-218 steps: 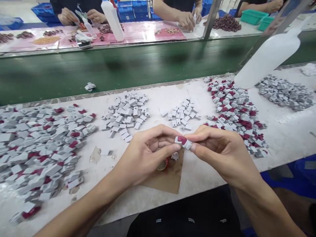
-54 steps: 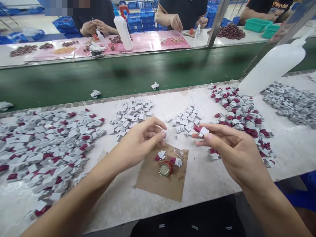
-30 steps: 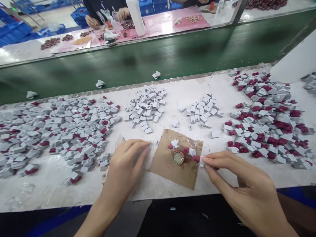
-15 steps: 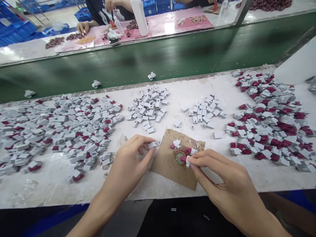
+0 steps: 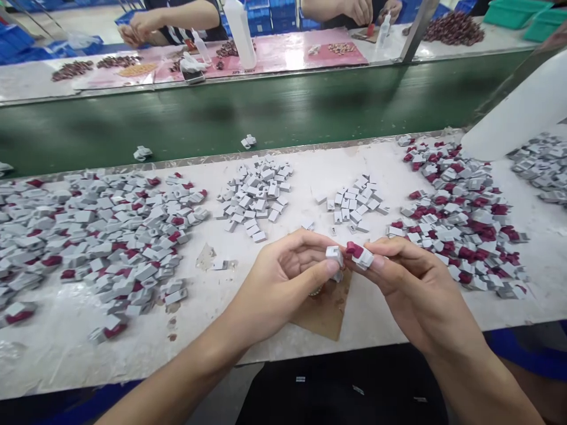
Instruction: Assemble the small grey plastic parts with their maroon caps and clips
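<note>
My left hand (image 5: 295, 274) pinches a small grey plastic block (image 5: 333, 254) between thumb and fingers. Close beside it, my right hand (image 5: 411, 274) grips a grey-and-maroon plastic piece (image 5: 359, 255), its maroon end turned toward the grey block. Whether the two pieces touch is hard to tell. Both hands are above a piece of brown cardboard (image 5: 325, 316), which they partly cover. The round cap on the cardboard is mostly hidden behind my left hand.
Grey-and-maroon pieces lie heaped at left (image 5: 128, 230) and right (image 5: 465, 218). Two smaller piles of grey blocks (image 5: 259, 192) (image 5: 357, 200) lie between. Beyond runs a green conveyor belt (image 5: 283, 106) carrying a few pieces. A white bottle (image 5: 514, 112) leans at right. Co-workers' hands (image 5: 146, 26) are across the belt.
My right hand has lifted the grey-and-maroon piece off the cardboard. My left hand has moved right with its grey block, so the two pieces are now close together. The view has shifted right.
</note>
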Tool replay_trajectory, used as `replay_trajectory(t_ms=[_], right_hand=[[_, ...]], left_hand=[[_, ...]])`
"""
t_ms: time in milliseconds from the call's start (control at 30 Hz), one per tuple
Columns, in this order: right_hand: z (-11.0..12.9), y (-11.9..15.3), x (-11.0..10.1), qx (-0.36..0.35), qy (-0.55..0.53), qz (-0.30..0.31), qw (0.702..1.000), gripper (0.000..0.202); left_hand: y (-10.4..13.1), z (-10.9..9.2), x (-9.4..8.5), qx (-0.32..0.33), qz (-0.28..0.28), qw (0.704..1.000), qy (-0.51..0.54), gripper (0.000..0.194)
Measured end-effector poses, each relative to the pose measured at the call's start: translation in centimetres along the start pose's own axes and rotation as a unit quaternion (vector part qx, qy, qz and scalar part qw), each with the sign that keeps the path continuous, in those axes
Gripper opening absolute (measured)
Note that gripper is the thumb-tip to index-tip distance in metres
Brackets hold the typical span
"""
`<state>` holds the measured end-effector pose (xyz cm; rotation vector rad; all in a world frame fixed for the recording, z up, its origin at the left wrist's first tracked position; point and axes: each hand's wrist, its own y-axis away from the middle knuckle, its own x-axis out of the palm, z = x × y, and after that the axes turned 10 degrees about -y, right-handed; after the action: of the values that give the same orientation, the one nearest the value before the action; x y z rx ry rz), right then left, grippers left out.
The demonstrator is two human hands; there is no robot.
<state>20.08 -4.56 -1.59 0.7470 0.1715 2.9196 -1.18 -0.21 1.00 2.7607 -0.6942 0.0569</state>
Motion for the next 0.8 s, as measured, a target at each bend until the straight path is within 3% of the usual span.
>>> replay_trajectory(t_ms=[200,300,433,567,700,800], right_hand=[[0.1,0.2,-0.1,-0.007,0.006,0.029,1.000,0.003],[0.5,0.3,-0.2,-0.032,0.064,0.048,0.996,0.011],[2.1,0.5,-0.2,-0.039,0.162,0.079,0.983,0.010],[3.1,0.6,-0.4,-0.027,0.186,0.100,0.977,0.010],[3.5,0.0,-1.1,-0.045,0.186,0.084,0.978,0.005],[4.5,-2.0,-2.5,-0.050,0.276,0.060,0.958,0.014]], left_hand=[[-0.1,0.2,-0.1,0.008,0.011,1.000,0.002,0.019],[-0.1,0.1,-0.2,0.011,0.020,1.000,-0.010,0.017],[-0.2,-0.3,-0.4,0.031,0.028,0.996,-0.077,0.008],[-0.7,-1.3,-0.3,0.064,0.033,0.987,-0.146,0.010],[-2.4,-2.6,0.0,0.064,0.063,0.975,-0.204,0.005],[-5.3,-3.5,-0.2,0.080,0.077,0.954,-0.280,0.008]])
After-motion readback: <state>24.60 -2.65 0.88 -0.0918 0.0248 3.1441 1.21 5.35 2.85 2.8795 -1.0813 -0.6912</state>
